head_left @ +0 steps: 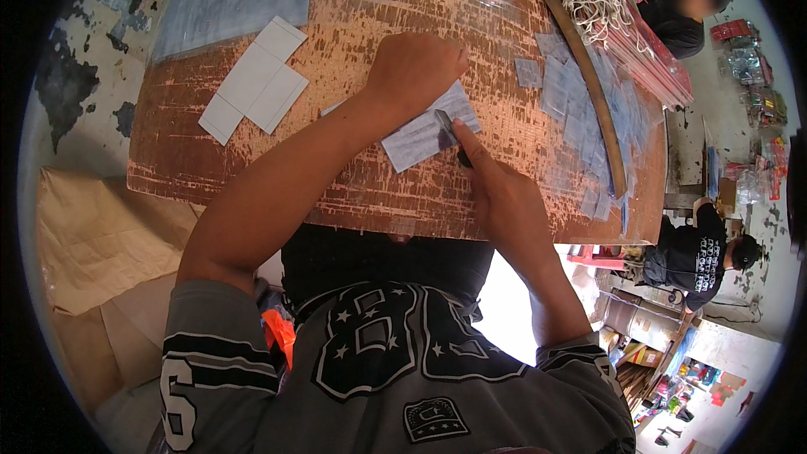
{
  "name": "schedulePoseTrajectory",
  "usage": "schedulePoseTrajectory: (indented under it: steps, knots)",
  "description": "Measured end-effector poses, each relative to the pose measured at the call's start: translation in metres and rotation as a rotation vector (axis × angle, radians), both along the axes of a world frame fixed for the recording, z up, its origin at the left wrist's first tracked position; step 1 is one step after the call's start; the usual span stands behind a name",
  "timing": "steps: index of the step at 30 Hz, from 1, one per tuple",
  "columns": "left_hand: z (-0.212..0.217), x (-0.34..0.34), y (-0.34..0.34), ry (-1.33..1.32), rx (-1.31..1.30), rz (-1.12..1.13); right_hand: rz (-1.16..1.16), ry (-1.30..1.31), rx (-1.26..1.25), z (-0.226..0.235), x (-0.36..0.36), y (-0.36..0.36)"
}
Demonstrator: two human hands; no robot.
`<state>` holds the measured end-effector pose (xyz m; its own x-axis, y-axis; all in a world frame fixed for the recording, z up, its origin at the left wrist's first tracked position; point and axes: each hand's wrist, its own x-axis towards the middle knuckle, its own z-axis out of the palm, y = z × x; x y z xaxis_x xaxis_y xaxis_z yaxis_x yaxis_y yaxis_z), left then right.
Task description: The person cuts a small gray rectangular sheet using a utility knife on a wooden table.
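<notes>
I've got my right grip [508, 191] pinching the knife [445, 123] at the sheet [410, 146] on the desk [378, 197], left grip [416, 67] I can't tell, pieces [556, 88] rightward looking done, this sheet seemingly unfinished.

A pale wall [92, 13] stands on the left, its surface blotched with dark patches — the right-hand wall [772, 290] is whitish and marked too, with packets [744, 67] along it. The wooden table [168, 160] is badly scuffed, brown finish worn to lighter streaks. White glare [508, 298] shows beyond its near edge — blown out, detail lost.
</notes>
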<state>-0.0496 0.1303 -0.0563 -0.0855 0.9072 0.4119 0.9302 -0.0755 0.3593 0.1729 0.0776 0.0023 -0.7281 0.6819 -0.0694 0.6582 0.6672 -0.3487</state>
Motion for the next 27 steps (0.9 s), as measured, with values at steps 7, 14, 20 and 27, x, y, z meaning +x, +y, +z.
schedulePoseTrajectory:
  steps: [7, 14, 20, 27]
  knots:
    - [0.001, -0.001, 0.000, 0.003, -0.012, -0.003, 0.035, -0.020, -0.030, 0.009, -0.001, 0.010]
    - [-0.001, -0.002, -0.001, 0.027, 0.039, -0.015, 0.004, -0.167, -0.100, 0.024, -0.004, 0.005]
    - [0.001, -0.001, -0.001, 0.039, 0.027, -0.018, 0.026, -0.151, -0.092, 0.021, 0.006, 0.001]
    - [0.000, -0.002, 0.000, 0.047, 0.011, -0.023, 0.017, -0.183, -0.083, 0.023, 0.011, -0.006]
